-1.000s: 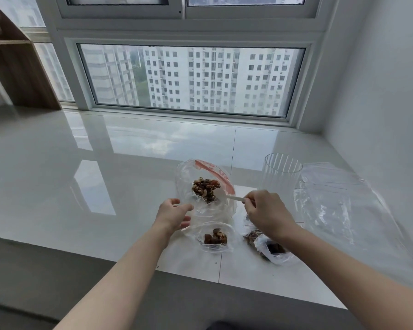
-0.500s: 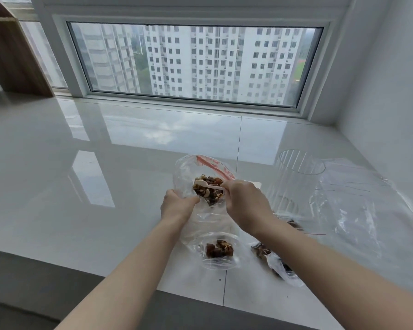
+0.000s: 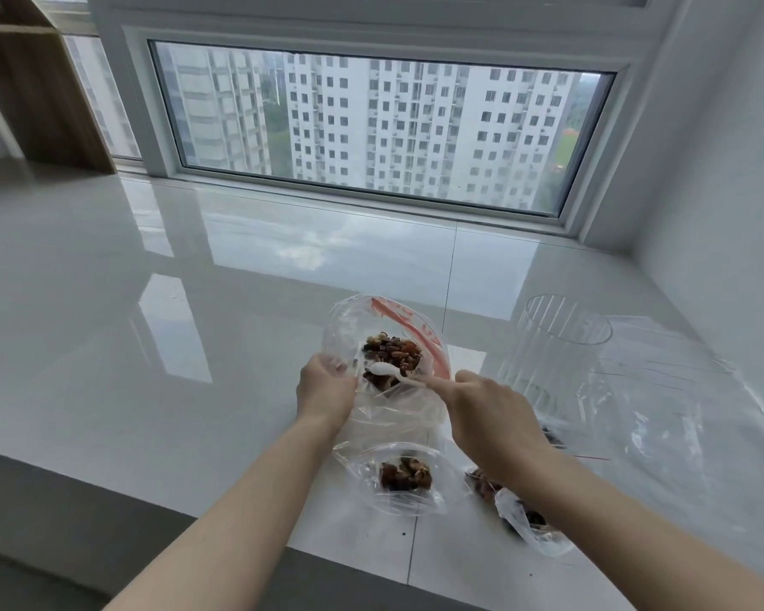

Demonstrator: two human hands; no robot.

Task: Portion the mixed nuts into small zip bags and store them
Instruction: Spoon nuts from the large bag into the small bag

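Mixed nuts (image 3: 391, 352) lumpy in crinkly clear bag (image 3: 349, 328), left hand (image 3: 325, 390) gripping; right hand (image 3: 488, 407) apparently pinches white plastic spoon (image 3: 387, 370).

Bagged nuts (image 3: 486, 485) behind right forearm.

**A high-rise flat, at a tiled window ledge**

This is a home, an apartment well above the ground. A wide window (image 3: 380, 130) in a white frame looks out on tall white residential towers with rows of small windows and some green trees between them. Below it runs a deep ledge (image 3: 195, 302) of glossy pale tiles that mirrors the sky. A wooden shelf unit (image 3: 32, 81) stands at the far left, and a plain white wall (image 3: 720, 169) closes the right side.
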